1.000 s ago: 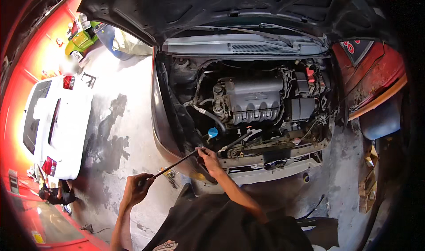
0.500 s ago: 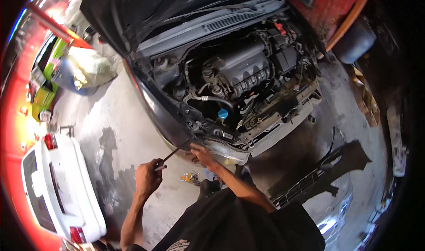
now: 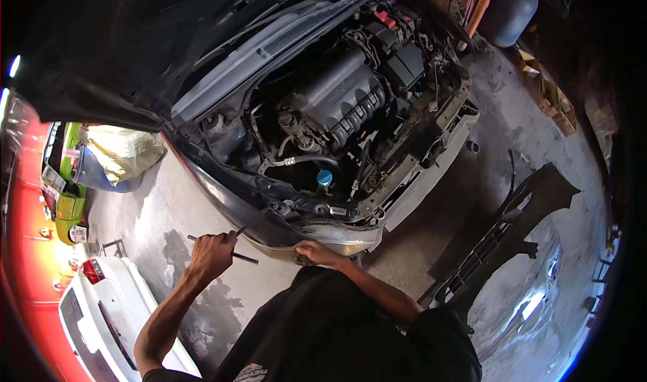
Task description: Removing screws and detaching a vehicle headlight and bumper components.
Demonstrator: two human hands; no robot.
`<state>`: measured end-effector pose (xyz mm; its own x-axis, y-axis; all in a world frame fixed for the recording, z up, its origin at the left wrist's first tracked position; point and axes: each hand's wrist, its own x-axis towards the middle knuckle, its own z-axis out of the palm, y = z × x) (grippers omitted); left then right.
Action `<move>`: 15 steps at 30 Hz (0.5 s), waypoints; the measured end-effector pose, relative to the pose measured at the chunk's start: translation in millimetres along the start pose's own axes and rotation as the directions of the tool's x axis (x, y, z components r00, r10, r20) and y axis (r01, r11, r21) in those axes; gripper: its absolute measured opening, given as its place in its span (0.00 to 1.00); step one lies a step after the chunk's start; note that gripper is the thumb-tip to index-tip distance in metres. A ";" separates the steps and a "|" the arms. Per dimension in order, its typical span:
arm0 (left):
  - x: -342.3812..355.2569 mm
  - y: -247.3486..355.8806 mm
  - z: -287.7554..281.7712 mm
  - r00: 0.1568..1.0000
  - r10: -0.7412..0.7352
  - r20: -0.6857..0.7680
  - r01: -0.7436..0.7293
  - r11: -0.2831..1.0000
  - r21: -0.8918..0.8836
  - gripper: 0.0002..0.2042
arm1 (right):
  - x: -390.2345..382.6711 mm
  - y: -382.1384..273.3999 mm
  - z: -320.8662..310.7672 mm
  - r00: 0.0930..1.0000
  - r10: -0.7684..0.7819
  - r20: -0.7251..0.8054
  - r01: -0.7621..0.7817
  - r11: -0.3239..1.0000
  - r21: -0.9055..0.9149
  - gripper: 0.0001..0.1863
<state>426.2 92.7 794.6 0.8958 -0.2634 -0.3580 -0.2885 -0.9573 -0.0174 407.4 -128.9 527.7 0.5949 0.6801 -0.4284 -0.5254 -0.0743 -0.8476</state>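
My left hand (image 3: 214, 252) is closed around the crossbar of a T-handle wrench (image 3: 246, 258). The bar sticks out on both sides of my fist, and the thin shaft slants up over the front corner of a dark car fender (image 3: 232, 200). Whether its tip touches anything is hard to make out. My right hand (image 3: 320, 254) has its fingers curled at the lower edge beside the headlight (image 3: 340, 237). What those fingers hold, if anything, is hidden. Behind both hands lies the open engine bay, with a dark engine cover (image 3: 340, 89) and a blue cap (image 3: 325, 178).
The raised hood (image 3: 87, 51) hangs over the far left. A removed black bumper cover (image 3: 499, 237) lies on the floor to the right. At left stands a white car rear (image 3: 118, 314), with a yellowish bag (image 3: 128, 153) behind it. A dark blue drum (image 3: 509, 11) stands far right.
The view has shifted and turned. My left hand now has the wrench's crossbar across the fist. My right hand has come away from the shaft and down to the headlight's lower edge.
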 end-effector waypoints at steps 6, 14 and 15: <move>13.3 0.2 -7.3 0.993 0.117 0.009 -0.117 0.983 0.140 0.05 | 15.6 -18.6 17.5 0.924 0.068 0.376 -0.075 0.997 0.005 0.24; 25.7 -15.6 -12.2 0.961 0.275 0.040 -0.277 0.935 0.222 0.08 | 35.4 -25.6 27.5 0.904 -0.071 0.421 0.037 0.995 0.088 0.26; 29.7 -15.8 -13.6 0.956 0.290 0.049 -0.293 0.930 0.221 0.09 | 34.0 -32.9 24.7 0.906 -0.085 0.415 0.054 0.995 0.085 0.27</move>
<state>462.0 98.4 797.0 0.7560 -0.5237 -0.3927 -0.6060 -0.7867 -0.1178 430.0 -85.3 548.8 0.3308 0.9253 -0.1857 -0.5423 0.0253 -0.8398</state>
